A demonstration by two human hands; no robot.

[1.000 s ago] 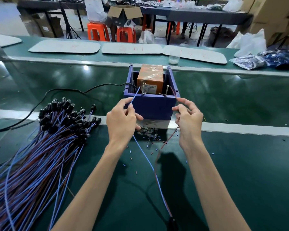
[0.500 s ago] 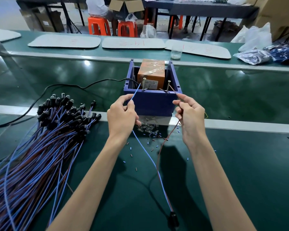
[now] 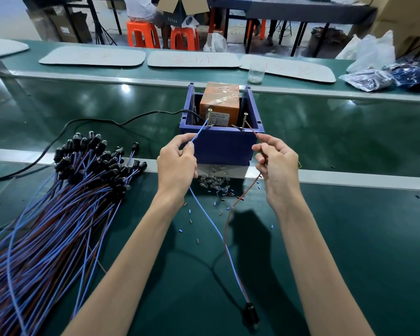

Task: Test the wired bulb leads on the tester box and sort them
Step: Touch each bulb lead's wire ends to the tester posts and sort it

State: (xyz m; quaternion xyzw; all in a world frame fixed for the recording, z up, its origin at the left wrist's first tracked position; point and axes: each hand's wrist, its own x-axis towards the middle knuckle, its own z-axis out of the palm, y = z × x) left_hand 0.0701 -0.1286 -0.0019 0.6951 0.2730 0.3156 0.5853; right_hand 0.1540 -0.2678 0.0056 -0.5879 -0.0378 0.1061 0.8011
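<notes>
The blue tester box (image 3: 224, 145) stands on the green bench, with an orange transformer (image 3: 220, 103) inside and two upright screws on its front rim. My left hand (image 3: 177, 166) pinches the blue lead (image 3: 205, 209), whose tip reaches the left screw (image 3: 208, 118). My right hand (image 3: 277, 166) pinches the red-brown lead (image 3: 238, 200), whose end points at the right screw (image 3: 245, 121). Both wires run down to a black bulb socket (image 3: 251, 312) lying near the front; its bulb looks dark.
A large bundle of wired bulb leads (image 3: 58, 209) lies at the left. Loose glass bulbs (image 3: 214, 184) and cut insulation bits sit below the box. A black power cable (image 3: 83, 124) runs left. White mats, a cup (image 3: 255, 73) and plastic bags (image 3: 374, 76) line the far bench.
Both hands have lifted slightly toward the box rim, bringing the blue tip to the left screw and the red-brown end close to the right screw. The socket stays on the bench.
</notes>
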